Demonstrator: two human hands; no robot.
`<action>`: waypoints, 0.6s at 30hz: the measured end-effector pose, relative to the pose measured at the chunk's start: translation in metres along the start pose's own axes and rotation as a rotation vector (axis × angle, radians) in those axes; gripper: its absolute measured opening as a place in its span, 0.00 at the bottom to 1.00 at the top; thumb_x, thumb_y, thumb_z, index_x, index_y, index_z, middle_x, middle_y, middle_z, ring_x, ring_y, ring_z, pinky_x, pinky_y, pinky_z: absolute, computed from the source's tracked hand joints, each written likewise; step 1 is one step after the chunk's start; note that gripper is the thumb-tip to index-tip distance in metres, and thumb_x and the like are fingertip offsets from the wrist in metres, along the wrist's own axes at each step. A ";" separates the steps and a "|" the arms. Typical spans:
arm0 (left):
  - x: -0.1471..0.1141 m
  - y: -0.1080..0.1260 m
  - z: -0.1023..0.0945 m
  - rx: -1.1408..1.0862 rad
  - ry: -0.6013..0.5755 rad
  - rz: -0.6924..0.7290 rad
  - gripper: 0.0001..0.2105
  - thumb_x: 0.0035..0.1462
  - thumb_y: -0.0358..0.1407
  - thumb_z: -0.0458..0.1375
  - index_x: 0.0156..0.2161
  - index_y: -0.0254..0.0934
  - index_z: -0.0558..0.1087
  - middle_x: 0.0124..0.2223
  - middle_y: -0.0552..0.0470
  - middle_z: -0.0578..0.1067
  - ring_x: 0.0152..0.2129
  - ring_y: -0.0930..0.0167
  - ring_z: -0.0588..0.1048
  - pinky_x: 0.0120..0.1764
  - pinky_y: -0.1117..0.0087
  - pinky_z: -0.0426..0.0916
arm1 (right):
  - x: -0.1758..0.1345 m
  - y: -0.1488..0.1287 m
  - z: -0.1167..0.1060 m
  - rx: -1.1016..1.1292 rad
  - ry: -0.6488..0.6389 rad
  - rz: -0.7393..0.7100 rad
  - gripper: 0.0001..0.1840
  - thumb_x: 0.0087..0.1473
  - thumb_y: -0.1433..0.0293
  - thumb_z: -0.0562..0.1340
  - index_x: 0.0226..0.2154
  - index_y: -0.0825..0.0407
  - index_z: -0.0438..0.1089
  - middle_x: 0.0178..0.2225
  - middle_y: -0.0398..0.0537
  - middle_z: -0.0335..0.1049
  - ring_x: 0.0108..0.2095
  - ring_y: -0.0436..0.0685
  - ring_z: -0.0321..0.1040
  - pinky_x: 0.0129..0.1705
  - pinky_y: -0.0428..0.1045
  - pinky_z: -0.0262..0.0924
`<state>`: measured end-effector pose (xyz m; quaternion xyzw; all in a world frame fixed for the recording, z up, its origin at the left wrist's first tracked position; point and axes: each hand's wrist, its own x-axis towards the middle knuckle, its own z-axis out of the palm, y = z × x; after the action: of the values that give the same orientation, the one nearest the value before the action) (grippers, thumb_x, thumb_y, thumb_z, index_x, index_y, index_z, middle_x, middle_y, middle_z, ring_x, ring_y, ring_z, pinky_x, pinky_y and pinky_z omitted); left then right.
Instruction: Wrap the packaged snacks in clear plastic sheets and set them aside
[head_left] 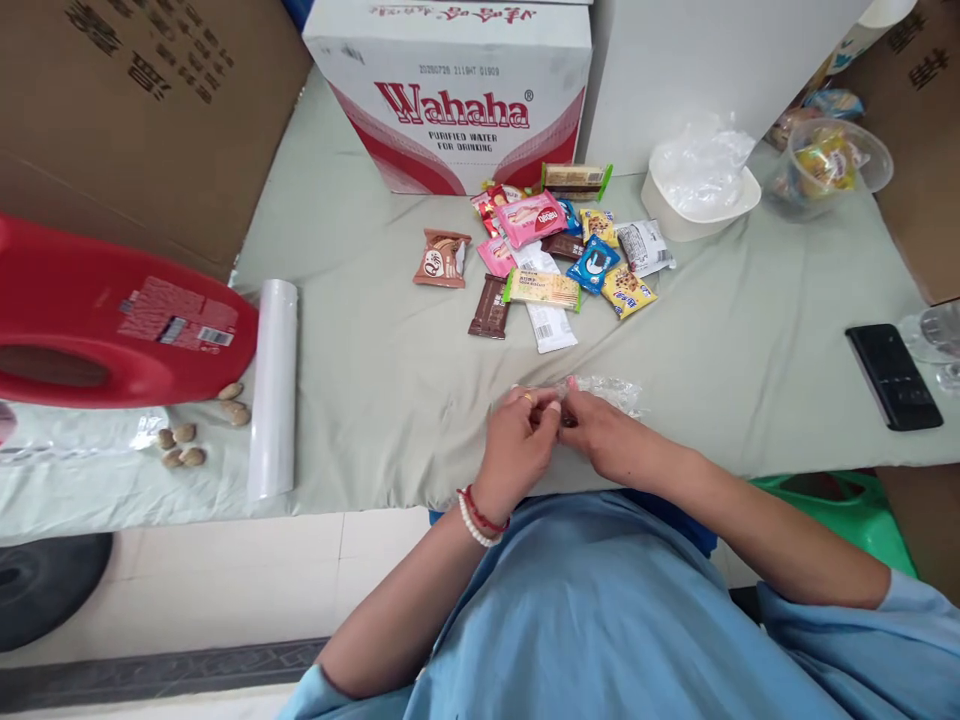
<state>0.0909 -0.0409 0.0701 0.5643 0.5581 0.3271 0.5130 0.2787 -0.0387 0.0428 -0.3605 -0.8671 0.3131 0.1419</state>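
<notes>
Clear plastic wrap [609, 392] lies crinkled at the counter's [375, 360] near edge, pinched by both the left hand [517, 440] and right hand [604, 432] (fingertips closed on it). Snack packets [551, 255] farther back lie unwrapped in a loose pile, apparently untouched.

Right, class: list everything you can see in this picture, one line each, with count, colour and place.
snack packets: over a dozen, mixed colours, table middle
clear wrapper: one, transparent, at the fingers
Wahaha box: one, white and red, table back
plastic roll: one, clear, table left
red jug: one, lying at left
nuts: several, brown, by the roll
white tub: one, back right
clear bowl: one, far right
phone: one, black, right
left hand: pinching the wrapper
right hand: pinching the wrapper
</notes>
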 end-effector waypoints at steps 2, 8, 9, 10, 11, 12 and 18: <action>-0.001 -0.001 0.009 0.193 -0.034 0.141 0.12 0.67 0.34 0.51 0.43 0.39 0.78 0.41 0.46 0.75 0.40 0.65 0.77 0.47 0.60 0.75 | -0.010 0.000 -0.012 0.058 -0.036 -0.027 0.21 0.66 0.75 0.55 0.52 0.46 0.79 0.53 0.57 0.71 0.55 0.65 0.66 0.63 0.67 0.62; -0.015 -0.017 0.029 0.722 -0.071 0.375 0.20 0.63 0.26 0.51 0.59 0.26 0.71 0.50 0.37 0.72 0.46 0.59 0.72 0.51 0.55 0.74 | -0.037 0.018 -0.050 0.129 0.300 0.139 0.18 0.71 0.63 0.55 0.56 0.44 0.76 0.54 0.55 0.75 0.56 0.64 0.69 0.60 0.61 0.65; -0.017 -0.020 0.033 0.808 -0.063 0.395 0.22 0.63 0.25 0.51 0.61 0.25 0.68 0.53 0.35 0.72 0.48 0.58 0.72 0.52 0.55 0.74 | -0.039 0.023 -0.049 0.039 0.392 0.271 0.21 0.70 0.60 0.56 0.59 0.46 0.74 0.53 0.58 0.74 0.55 0.67 0.68 0.60 0.64 0.64; -0.018 -0.023 0.037 0.884 -0.056 0.409 0.24 0.63 0.25 0.51 0.64 0.24 0.66 0.55 0.34 0.72 0.49 0.57 0.71 0.52 0.54 0.74 | -0.039 0.028 -0.046 -0.057 0.431 0.389 0.24 0.69 0.56 0.58 0.60 0.49 0.72 0.53 0.61 0.74 0.55 0.70 0.67 0.60 0.66 0.62; -0.020 -0.024 0.040 0.948 -0.049 0.419 0.25 0.63 0.25 0.52 0.65 0.25 0.64 0.57 0.34 0.71 0.50 0.57 0.71 0.52 0.55 0.74 | -0.040 0.032 -0.042 -0.133 0.418 0.472 0.27 0.67 0.54 0.60 0.60 0.51 0.72 0.52 0.63 0.73 0.54 0.72 0.65 0.59 0.69 0.61; -0.021 -0.025 0.042 0.999 -0.046 0.425 0.25 0.64 0.26 0.52 0.66 0.26 0.64 0.58 0.34 0.71 0.50 0.57 0.72 0.51 0.56 0.74 | -0.040 0.036 -0.036 -0.178 0.370 0.518 0.28 0.65 0.53 0.62 0.59 0.53 0.73 0.51 0.64 0.73 0.53 0.74 0.64 0.58 0.70 0.61; -0.023 -0.027 0.043 1.078 -0.058 0.438 0.24 0.66 0.25 0.51 0.66 0.26 0.63 0.60 0.34 0.72 0.50 0.59 0.74 0.50 0.60 0.74 | -0.045 0.030 -0.036 -0.030 0.305 0.518 0.07 0.63 0.65 0.62 0.37 0.50 0.74 0.44 0.56 0.73 0.46 0.65 0.67 0.50 0.58 0.64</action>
<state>0.1202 -0.0762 0.0383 0.8566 0.5019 0.0798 0.0890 0.3431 -0.0382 0.0504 -0.6145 -0.7195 0.2684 0.1806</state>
